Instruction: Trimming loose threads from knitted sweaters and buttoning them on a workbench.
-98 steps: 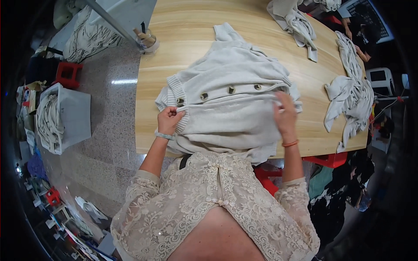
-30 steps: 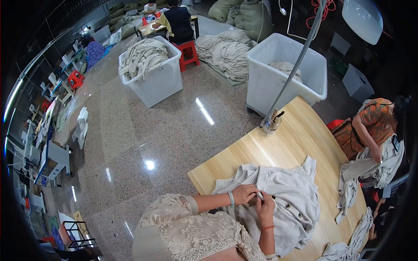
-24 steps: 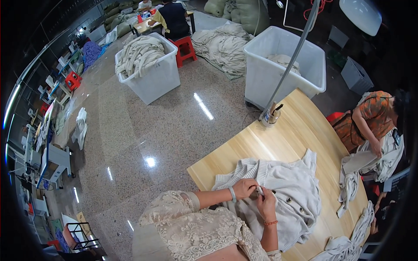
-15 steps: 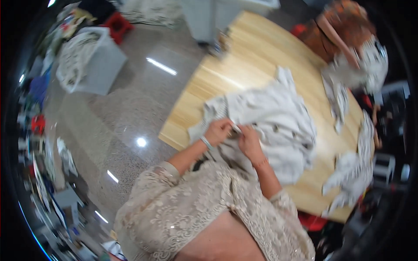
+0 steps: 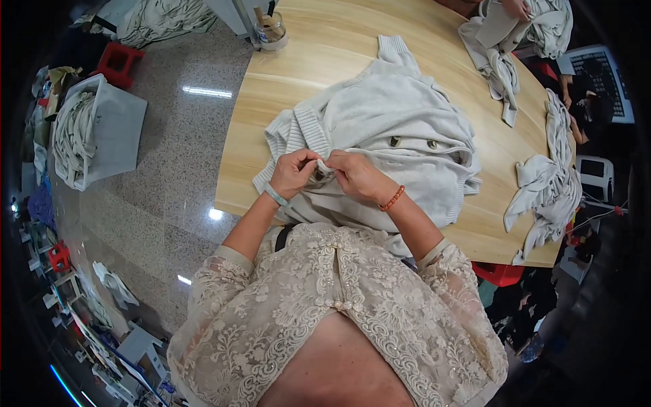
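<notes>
A cream knitted cardigan point(image 5: 386, 102) with dark buttons and ribbed edges lies spread in loose folds on the wooden table point(image 5: 312, 61), its near part reaching my body. At its near left edge, my left hand point(image 5: 293, 174) pinches a bit of the knit between thumb and fingers. Close beside it, fingertips almost meeting, my right hand point(image 5: 359, 176) grips the same raised edge. One dark button shows just under my fingers. Two more buttons lie in a row on the cardigan, to the right of my right hand.
A glass jar point(image 5: 272, 32) with tools stands at the table's far left corner. More pale knitwear point(image 5: 542, 180) lies at the right edge. Another person's hand point(image 5: 517, 8) holds a garment at the far right. On the floor are a bin of knits point(image 5: 115, 132) and a red stool point(image 5: 119, 62).
The view has shifted, so the table and cardigan sit further left and higher, and the picture is sharper. Both hands still pinch the cardigan's edge, fingertips close together.
</notes>
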The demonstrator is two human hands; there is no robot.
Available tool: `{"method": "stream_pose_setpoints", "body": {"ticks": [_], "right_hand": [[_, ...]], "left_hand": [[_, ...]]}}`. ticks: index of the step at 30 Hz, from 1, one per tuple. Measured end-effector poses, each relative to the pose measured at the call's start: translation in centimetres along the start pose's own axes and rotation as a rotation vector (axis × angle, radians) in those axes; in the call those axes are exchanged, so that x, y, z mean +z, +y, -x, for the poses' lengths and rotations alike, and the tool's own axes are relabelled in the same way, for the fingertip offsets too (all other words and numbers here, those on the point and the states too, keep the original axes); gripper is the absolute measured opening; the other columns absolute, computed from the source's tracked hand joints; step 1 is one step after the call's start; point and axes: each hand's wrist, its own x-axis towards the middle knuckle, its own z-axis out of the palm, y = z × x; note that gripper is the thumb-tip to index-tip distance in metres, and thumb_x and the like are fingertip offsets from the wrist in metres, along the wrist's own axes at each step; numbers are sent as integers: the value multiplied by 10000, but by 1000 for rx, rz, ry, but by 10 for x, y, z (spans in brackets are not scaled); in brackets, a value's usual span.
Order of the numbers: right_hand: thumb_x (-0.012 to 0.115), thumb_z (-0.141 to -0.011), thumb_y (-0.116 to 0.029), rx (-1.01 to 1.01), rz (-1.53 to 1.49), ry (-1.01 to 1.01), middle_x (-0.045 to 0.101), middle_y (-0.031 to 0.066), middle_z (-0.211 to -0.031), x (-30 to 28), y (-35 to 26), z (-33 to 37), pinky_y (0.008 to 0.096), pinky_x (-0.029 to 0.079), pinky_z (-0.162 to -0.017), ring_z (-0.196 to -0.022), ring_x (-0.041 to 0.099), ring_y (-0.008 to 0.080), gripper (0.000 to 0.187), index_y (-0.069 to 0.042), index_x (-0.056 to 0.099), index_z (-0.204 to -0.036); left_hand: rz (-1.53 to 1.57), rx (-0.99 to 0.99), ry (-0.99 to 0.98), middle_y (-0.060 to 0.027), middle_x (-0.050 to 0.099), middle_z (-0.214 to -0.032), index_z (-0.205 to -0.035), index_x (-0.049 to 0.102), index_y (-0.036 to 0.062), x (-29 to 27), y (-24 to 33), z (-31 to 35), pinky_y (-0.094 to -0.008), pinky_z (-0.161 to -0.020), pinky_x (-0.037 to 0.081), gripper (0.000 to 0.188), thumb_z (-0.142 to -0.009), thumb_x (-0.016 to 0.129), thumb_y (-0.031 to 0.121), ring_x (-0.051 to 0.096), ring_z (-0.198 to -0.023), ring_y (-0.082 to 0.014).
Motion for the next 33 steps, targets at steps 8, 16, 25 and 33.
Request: {"method": "stream_pose_setpoints", "body": {"ticks": [8, 16, 25, 33], "right_hand": [[618, -862, -124, 531, -659, 4, 581, 12, -681, -13, -10, -9, 244, 406, -507, -567, 510, 63, 179, 46, 621, -918], [657, -845, -190, 450, -98, 205, 630, 90, -731, -14, -13, 7, 311, 475, -573, -597, 588, 197, 196, -16, 649, -934], [626, -799, -131, 299, 181, 297, 591, 84, -841, -18, -16, 38, 400, 498, -619, -720, 620, 306, 127, -90, 643, -918], [641, -808, -125, 319, 226, 343, 578, 94, -882, 2, -11, 49, 390, 493, -612, -728, 610, 301, 131, -69, 599, -919]], "left_hand": [[337, 0, 20, 14, 620, -878, -1003, 624, -10, -8, 3, -12, -172, -691, 446, 116, -896, 600, 27, 540, -778, -20], [516, -109, 139, 19, 622, -852, -1012, 609, 12, -18, -8, -1, -184, -698, 451, 111, -907, 603, 48, 547, -740, -27], [-719, 566, -114, -89, 606, -1077, -1185, 559, 85, 42, 59, -11, -405, -949, 362, 538, -672, 722, 79, 554, -1043, -268], [-908, 424, -130, -86, 627, -856, -914, 622, 75, 43, 22, -34, -374, -794, 420, 285, -640, 627, -5, 591, -882, -262]]}}
